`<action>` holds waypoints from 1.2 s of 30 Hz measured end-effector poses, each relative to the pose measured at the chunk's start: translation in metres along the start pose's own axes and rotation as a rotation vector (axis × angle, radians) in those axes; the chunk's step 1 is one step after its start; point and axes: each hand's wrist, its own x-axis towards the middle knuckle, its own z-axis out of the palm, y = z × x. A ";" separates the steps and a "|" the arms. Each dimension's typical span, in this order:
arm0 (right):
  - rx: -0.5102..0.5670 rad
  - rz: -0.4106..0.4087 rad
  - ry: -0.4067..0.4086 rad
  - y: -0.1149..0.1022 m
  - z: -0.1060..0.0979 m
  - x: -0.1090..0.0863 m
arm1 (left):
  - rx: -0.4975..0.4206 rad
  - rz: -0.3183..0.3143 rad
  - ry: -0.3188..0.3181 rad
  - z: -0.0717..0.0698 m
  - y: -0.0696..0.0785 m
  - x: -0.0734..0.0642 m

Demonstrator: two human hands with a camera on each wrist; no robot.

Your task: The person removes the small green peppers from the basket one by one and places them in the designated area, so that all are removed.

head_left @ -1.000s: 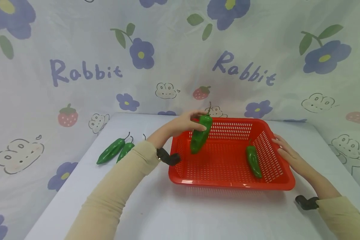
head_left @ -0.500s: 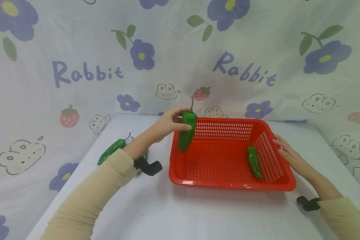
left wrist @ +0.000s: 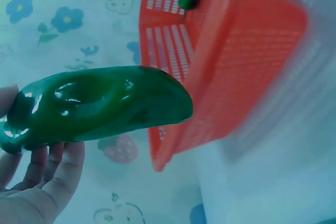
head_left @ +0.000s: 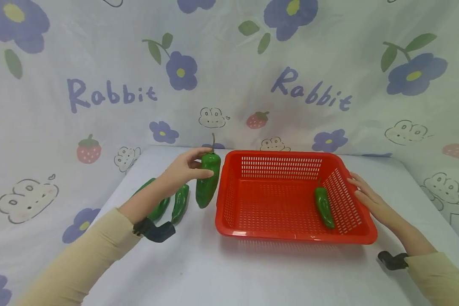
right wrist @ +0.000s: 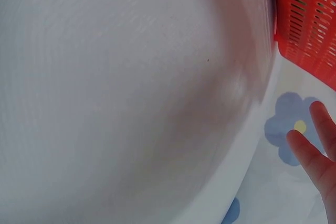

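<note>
My left hand [head_left: 181, 171] pinches a large green pepper [head_left: 208, 183] near its stem end, thumb in front. The pepper hangs tip down just left of the red basket [head_left: 267, 234]; the left wrist view shows its glossy, dented side [left wrist: 100, 103]. My right hand [head_left: 372, 199] rests with extended fingers on the basket's right rim; two of its fingers [right wrist: 310, 156] show in the right wrist view. Inside the basket, toward the right wall, lies another green pepper [head_left: 324, 207]. Behind my left wrist are more green peppers [head_left: 180, 204] on the table, partly hidden.
The basket stands on a white table [head_left: 229, 276] and has slotted, raised walls. A patterned cloth [head_left: 229, 68] with flowers, strawberries and rabbits hangs behind the table. Black straps with camera mounts [head_left: 158, 231] sit on both wrists.
My left hand has carried the pepper leftward from over the basket to outside its left wall, somewhat lower. One table pepper has come into view beside the forearm. The right hand stays put.
</note>
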 end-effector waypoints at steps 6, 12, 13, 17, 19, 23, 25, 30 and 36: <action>-0.003 -0.008 0.000 -0.001 0.000 0.000 | 0.000 -0.062 0.043 -0.010 -0.018 -0.015; -0.005 -0.019 0.005 -0.001 0.000 0.000 | 0.027 -0.146 0.102 -0.024 -0.038 -0.029; -0.007 -0.018 0.006 -0.001 0.000 0.000 | 0.029 -0.154 0.110 -0.027 -0.040 -0.031; -0.011 -0.016 0.008 0.000 0.001 0.000 | 0.029 -0.169 0.136 -0.042 -0.050 -0.040; -0.010 -0.015 0.010 0.000 0.001 0.000 | 0.037 -0.179 0.156 -0.050 -0.055 -0.044; -0.010 -0.012 0.012 0.001 0.002 0.000 | 0.060 -0.200 0.193 -0.064 -0.066 -0.053; -0.010 -0.008 0.011 0.002 0.002 0.000 | 0.059 -0.199 0.200 -0.070 -0.071 -0.058; -0.010 -0.001 0.008 0.002 0.002 0.000 | 0.078 -0.206 0.197 -0.080 -0.082 -0.066; -0.008 0.003 0.008 0.001 0.001 0.000 | 0.122 -0.261 0.167 -0.087 -0.098 -0.073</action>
